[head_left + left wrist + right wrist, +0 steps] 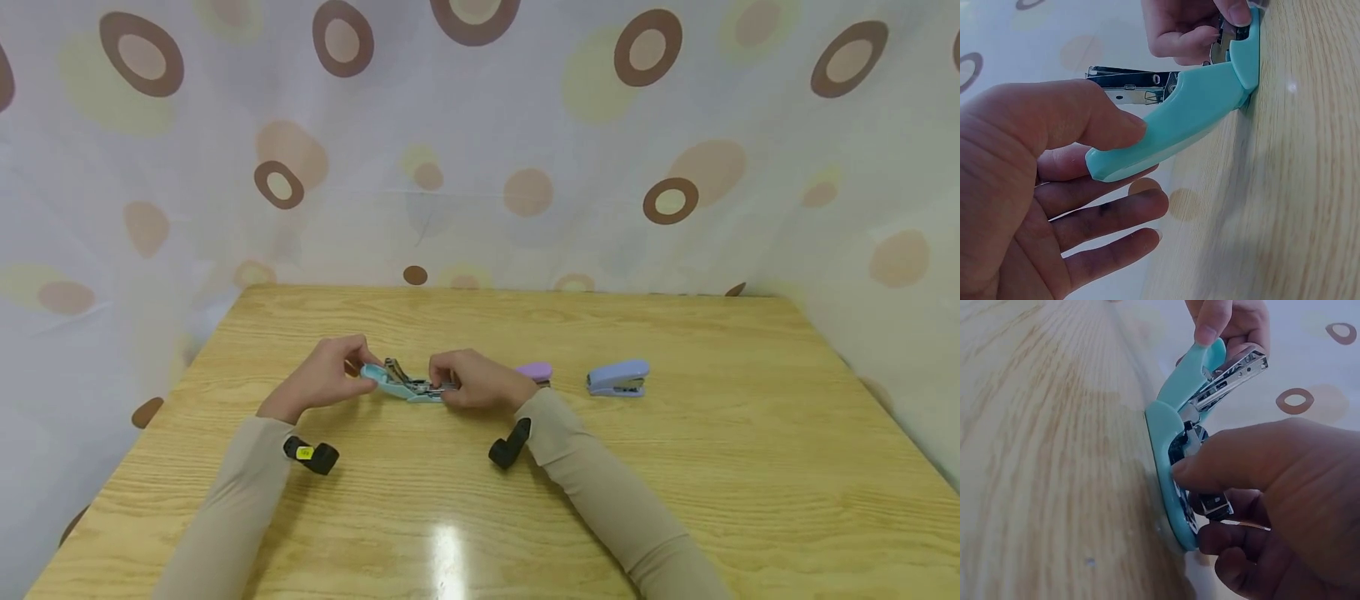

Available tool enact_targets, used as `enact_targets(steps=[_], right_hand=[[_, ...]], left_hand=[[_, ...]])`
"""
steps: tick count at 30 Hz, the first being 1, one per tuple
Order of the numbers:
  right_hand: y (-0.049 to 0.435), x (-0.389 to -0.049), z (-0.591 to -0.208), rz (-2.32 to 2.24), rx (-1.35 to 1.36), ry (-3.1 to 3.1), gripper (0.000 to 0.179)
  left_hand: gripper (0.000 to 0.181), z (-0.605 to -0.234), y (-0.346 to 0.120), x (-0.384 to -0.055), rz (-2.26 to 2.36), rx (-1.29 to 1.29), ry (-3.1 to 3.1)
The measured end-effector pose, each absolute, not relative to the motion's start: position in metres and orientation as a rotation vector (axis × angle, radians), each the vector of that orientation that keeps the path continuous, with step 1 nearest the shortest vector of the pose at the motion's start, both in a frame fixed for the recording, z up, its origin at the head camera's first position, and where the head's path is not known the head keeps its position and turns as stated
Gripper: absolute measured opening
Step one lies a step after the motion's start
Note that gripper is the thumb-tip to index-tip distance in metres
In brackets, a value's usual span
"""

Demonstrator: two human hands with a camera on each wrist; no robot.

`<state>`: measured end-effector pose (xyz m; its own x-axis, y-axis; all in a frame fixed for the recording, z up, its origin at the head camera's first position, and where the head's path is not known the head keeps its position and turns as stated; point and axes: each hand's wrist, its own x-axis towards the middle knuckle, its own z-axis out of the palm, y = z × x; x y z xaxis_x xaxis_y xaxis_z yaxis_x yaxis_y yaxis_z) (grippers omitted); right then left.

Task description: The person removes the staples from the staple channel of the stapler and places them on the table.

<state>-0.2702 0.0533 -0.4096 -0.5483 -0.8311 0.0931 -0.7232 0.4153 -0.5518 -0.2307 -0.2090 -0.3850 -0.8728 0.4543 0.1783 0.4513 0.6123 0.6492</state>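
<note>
Both hands are on the teal stapler (392,387), which is folded open with its base (1164,430) on the surface (420,475): the left hand (322,377) pinches the raised cover (1194,112) near its tip, while the right hand (477,380) pinches metalwork (1216,506) over the base. It should prove light and stiff, its smooth plastic slightly slippery; the hinge (1241,94) seems likeliest to strain, so steady the base by its sides.
</note>
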Motion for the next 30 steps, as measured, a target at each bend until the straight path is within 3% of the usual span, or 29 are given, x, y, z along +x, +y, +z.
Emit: enact_targets(steps=[13,30], right_hand=[[0.058,-0.267,-0.403,-0.842,-1.206,2.515,0.013],[0.066,-0.255,-0.396,-0.989,-1.279,2.554,0.01]], left_hand=[[0.015,-0.385,-0.209,-0.23,1.106,0.765,2.818],[0.016,-0.384,-0.207,-0.23,1.112,0.775,2.8]])
